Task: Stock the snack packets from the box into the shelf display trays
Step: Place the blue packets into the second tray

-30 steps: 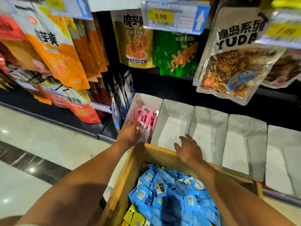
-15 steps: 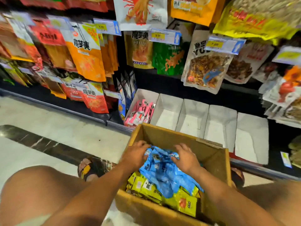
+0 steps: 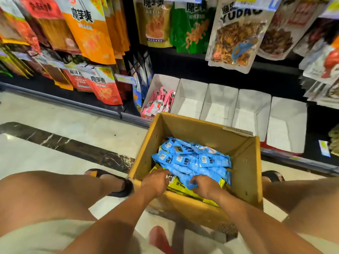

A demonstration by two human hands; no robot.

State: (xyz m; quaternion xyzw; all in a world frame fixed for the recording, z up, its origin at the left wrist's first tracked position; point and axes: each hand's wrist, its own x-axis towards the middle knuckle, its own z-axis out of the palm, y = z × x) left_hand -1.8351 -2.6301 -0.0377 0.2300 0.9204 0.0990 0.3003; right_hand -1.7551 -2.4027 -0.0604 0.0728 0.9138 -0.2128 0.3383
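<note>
I had both hands down in the open brown cardboard box. It sat on the pale marble floor between the knees and close against the foot of the shelf, I would say so that each load had only a short way to go.

The blue plastic snack packets lay heaped loose in the middle of the box, on top of a layer of flat yellow packets that showed along the near edge. None of the blue ones had reached the shelf.

The right hand had its fingers curled round the near edge of the blue heap and was gripping a bunch of them. The left hand reached in from the other side, fingertips pushed in where blue met yellow. With the tips buried, I could not tell whether it had closed on anything. Coming from both sides looked to me like a way to gather slippery packets into one stack rather than pick them singly.

Beyond the box stood the row of white cardboard display trays, tilted open toward the aisle for easy loading. The leftmost held pink snack packets standing on end. The others showed bare white bottoms, so I judged the tray beside the pink ones the natural target.
</note>
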